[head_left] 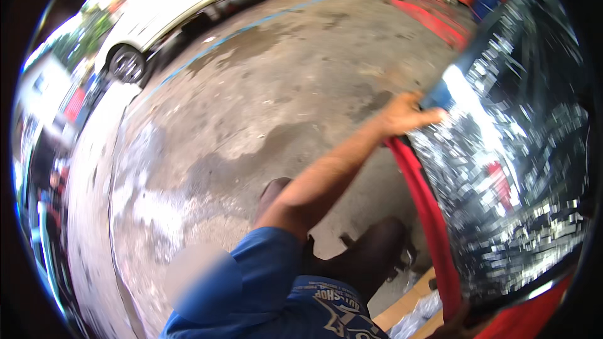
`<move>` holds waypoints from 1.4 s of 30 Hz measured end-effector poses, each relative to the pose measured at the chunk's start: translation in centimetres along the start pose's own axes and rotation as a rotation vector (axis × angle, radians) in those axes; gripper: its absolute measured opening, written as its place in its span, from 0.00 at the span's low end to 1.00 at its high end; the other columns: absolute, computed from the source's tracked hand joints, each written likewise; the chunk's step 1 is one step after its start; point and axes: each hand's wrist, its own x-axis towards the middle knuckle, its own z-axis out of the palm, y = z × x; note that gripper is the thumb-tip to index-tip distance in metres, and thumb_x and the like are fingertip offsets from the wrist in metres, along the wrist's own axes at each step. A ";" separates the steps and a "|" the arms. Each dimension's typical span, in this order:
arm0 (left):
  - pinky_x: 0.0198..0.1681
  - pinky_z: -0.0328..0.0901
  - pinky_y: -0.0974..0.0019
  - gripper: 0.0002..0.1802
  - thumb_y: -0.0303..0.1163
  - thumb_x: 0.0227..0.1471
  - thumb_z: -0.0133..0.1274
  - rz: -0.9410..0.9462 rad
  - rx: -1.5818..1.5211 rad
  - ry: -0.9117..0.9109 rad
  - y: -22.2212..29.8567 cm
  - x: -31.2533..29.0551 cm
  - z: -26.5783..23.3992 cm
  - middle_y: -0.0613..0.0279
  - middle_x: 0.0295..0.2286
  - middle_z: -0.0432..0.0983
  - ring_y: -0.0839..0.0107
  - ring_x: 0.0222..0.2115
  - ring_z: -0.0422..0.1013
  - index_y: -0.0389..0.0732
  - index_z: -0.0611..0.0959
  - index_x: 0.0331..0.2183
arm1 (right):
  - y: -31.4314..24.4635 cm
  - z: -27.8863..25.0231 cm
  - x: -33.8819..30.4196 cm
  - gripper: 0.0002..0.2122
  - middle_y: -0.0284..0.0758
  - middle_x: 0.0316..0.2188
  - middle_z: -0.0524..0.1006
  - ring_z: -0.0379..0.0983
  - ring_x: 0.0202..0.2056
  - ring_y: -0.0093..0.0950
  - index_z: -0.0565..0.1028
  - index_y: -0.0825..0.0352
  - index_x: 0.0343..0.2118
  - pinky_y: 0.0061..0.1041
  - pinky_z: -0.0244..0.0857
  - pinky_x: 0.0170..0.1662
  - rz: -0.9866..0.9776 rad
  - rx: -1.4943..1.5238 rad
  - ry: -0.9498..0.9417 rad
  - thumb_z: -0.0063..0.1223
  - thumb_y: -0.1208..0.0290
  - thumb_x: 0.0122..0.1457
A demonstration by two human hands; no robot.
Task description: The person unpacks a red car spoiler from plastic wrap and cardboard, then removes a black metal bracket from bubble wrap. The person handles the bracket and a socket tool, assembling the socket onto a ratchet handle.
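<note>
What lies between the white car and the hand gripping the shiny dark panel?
In the head view, only stained, partly wet concrete floor with a painted blue line lies between the white car and the hand on the dark panel.

Right hand cut off at lower edge

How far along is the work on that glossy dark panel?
Done: nothing visibly finished. In hand: a co-worker's hand grips the top edge of the glossy dark panel above its red trim. Left: cannot tell; the wearer's own hands are not clearly in view.
</note>
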 end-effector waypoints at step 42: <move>0.50 0.60 0.43 0.41 0.61 0.48 0.59 0.359 0.425 0.293 -2.7 -3.3 0.4 0.48 0.45 0.72 0.47 0.49 0.68 0.36 0.74 0.49 | -7.8 1.4 -0.2 0.32 0.40 0.55 0.70 0.65 0.56 0.29 0.56 0.73 0.65 0.29 0.56 0.62 0.260 -0.231 -0.069 0.56 0.73 0.60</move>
